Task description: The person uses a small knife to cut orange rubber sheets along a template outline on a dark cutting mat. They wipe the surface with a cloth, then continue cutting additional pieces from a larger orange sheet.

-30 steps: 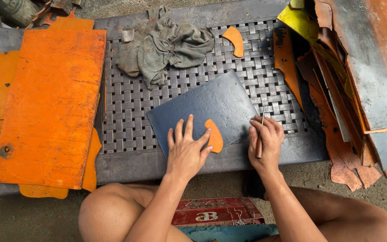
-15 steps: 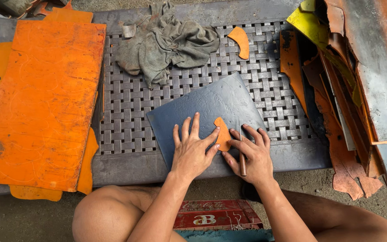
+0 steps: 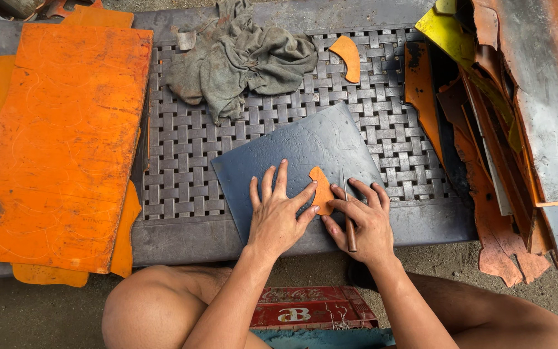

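At the far left a large orange sheet (image 3: 59,142) lies flat over the edge of a grey woven-metal bench (image 3: 188,148), with smaller orange offcuts (image 3: 121,242) poking out beneath its lower edge. Further right, near the bench's back edge, sits a crumpled grey rag (image 3: 243,61), and just beyond it a small curved orange piece (image 3: 347,57) rests on the weave.

In the middle, toward the front edge, a dark blue-grey sheet (image 3: 298,158) lies tilted on the bench. The left hand (image 3: 278,216) is spread flat on it, fingers open and fanned, with the index finger and thumb pressing the left edge of a small orange template (image 3: 321,190) that lies on the sheet. The right hand (image 3: 364,223) meets the template from the other side: its fingertips touch the piece's right and lower edge, while the fingers curl around a thin scribing tool (image 3: 349,216), perhaps an awl, whose tip points up the sheet just beside the template. The tool's handle end shows below the knuckles.

At the right, a loose stack of sheet scraps (image 3: 505,129), orange, yellow and grey, leans against the bench and spills onto the ground. Below the bench, between the person's knees, a red crate (image 3: 311,307) is visible.
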